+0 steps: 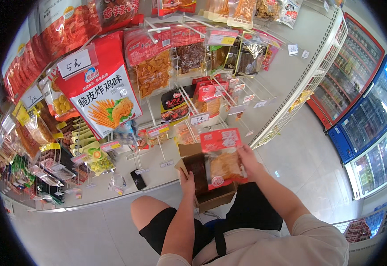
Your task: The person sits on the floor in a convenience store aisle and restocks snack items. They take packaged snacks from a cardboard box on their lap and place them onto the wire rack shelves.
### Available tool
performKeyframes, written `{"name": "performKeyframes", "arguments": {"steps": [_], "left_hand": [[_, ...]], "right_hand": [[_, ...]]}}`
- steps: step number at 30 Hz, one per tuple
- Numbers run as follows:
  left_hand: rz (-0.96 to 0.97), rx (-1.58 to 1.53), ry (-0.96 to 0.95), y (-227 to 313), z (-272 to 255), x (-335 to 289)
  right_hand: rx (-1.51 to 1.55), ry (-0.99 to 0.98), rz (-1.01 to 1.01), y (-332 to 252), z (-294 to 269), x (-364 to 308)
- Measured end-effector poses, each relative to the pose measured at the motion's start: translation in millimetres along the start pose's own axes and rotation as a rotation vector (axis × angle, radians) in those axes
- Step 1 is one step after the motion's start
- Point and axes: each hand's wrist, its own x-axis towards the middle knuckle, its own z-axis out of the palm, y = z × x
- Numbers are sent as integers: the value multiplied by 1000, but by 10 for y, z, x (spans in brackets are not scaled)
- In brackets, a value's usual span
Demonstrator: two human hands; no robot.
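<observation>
A brown cardboard box [215, 202] rests at my lap, its flaps up. My left hand [186, 181] is closed on the box's left side. Above the box my right hand [249, 160] grips the right edge of a flat snack packet [224, 163]. The packet has a red top and a clear window showing tan food, and it is held upright. It covers much of the box's opening; a dark item shows beside it, too shadowed to name.
Hanging snack bags on metal hooks fill the shelf rack ahead, including a large red and white bag [107, 95]. A black phone [138, 179] lies on the bottom shelf. A white mesh panel [297, 88] ends the rack. Red and blue drink coolers [365, 113] stand far right.
</observation>
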Motion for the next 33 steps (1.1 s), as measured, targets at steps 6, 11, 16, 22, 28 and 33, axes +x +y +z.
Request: {"name": "performKeyframes", "arguments": {"steps": [6, 11, 16, 22, 28, 33], "left_hand": [[47, 30, -48, -185, 111, 90], [-7, 86, 13, -8, 48, -20], [11, -57, -50, -57, 33, 86], [90, 113, 57, -81, 85, 130], [35, 150, -38, -77, -60, 158], [10, 177, 8, 64, 20, 82]], "right_hand": [[-777, -106, -73, 935, 246, 125], [-1203, -184, -303, 822, 553, -146], [-1082, -221, -424, 755, 464, -66], [-705, -264, -510, 677, 397, 211], [-580, 106, -645, 380, 367, 1262], [-527, 224, -551, 69, 184, 2496]]}}
